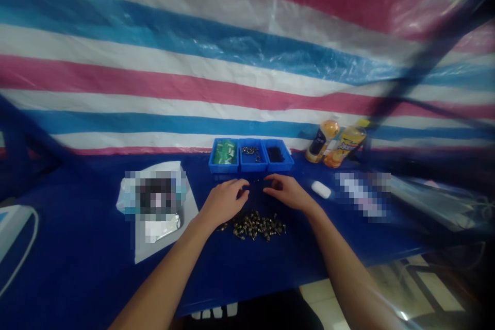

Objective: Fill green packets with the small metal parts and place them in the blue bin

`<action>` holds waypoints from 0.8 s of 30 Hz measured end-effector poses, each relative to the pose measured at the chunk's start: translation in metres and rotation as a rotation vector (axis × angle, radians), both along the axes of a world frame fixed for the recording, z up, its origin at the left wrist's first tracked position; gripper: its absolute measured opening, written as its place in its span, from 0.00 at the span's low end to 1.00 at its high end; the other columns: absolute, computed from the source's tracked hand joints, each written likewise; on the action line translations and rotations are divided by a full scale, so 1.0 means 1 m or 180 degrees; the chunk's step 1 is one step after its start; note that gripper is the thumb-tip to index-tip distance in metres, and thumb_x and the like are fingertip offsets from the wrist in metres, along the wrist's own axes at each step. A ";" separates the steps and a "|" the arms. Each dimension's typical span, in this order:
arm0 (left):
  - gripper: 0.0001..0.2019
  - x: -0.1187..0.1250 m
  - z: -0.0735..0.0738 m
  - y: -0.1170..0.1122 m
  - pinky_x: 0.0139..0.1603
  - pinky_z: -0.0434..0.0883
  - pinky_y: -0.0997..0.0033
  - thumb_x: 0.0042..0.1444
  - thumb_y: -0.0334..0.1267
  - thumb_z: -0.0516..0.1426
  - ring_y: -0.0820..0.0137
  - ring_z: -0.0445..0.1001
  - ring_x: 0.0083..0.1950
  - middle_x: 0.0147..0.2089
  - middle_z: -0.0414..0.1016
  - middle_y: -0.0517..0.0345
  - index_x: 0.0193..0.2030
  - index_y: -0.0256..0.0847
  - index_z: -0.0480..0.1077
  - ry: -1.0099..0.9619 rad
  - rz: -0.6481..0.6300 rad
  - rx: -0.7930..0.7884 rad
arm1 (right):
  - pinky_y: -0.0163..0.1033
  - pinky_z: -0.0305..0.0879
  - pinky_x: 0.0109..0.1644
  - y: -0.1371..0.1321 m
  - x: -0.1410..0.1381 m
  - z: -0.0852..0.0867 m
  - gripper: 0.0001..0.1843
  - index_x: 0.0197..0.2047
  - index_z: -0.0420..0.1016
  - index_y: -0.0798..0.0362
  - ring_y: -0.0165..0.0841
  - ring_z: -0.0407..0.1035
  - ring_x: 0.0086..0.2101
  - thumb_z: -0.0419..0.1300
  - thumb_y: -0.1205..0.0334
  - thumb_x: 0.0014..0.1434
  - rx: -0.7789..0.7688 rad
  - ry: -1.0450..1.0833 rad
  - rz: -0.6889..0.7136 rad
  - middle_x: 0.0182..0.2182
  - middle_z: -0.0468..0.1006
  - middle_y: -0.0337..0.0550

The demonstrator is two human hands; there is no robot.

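Note:
My left hand point(225, 200) and my right hand point(286, 192) rest close together on the blue table cover point(88, 263), just beyond a heap of several small dark metal parts point(256, 225). Both hands have their fingers curled into a pinch, fingertips facing each other. A tiny dark piece point(257, 181) lies between them; what each pinch holds is too small to make out. Behind the hands stand three blue bins: one with green parts point(223, 154), one with metal parts point(252, 154), one with black parts point(277, 154).
Two orange drink bottles point(335, 142) lean at the back right. A small white oblong object point(321, 189) lies right of my right hand. A grey-white bag point(159, 206) lies to the left. A striped plastic sheet point(232, 62) hangs behind. The table edge runs near my forearms.

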State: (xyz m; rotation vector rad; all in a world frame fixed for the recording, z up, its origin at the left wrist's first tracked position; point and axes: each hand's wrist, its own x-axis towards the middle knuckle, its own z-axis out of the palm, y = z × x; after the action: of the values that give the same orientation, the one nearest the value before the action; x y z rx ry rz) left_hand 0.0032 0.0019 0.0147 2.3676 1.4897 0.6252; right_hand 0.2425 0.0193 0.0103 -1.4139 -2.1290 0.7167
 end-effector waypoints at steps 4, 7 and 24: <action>0.12 0.001 -0.001 0.001 0.36 0.64 0.68 0.61 0.42 0.52 0.65 0.75 0.38 0.39 0.77 0.60 0.49 0.51 0.71 0.0034 0.0000 -0.0018 | 0.37 0.61 0.36 0.003 -0.024 -0.006 0.21 0.54 0.74 0.45 0.35 0.71 0.35 0.59 0.47 0.60 0.0506 -0.0773 -0.0516 0.37 0.77 0.42; 0.11 0.002 -0.001 0.001 0.36 0.64 0.69 0.61 0.42 0.52 0.65 0.75 0.39 0.39 0.77 0.61 0.49 0.51 0.71 0.0028 -0.0014 -0.0030 | 0.37 0.62 0.37 0.004 -0.038 -0.007 0.16 0.52 0.75 0.43 0.36 0.73 0.38 0.55 0.50 0.64 0.0603 -0.1173 -0.0546 0.44 0.76 0.44; 0.13 0.005 0.003 0.000 0.45 0.67 0.67 0.64 0.46 0.50 0.64 0.76 0.44 0.44 0.78 0.58 0.46 0.48 0.73 -0.0373 -0.0054 0.0084 | 0.34 0.64 0.34 -0.006 -0.035 -0.006 0.10 0.37 0.75 0.53 0.29 0.69 0.29 0.64 0.56 0.56 0.0300 0.1201 0.0071 0.31 0.78 0.39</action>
State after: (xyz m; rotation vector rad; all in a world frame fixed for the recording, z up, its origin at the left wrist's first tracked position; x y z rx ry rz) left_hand 0.0083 0.0019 0.0175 2.3172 1.4189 0.7699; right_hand 0.2073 0.0129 0.0043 -1.1065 -1.8597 0.8086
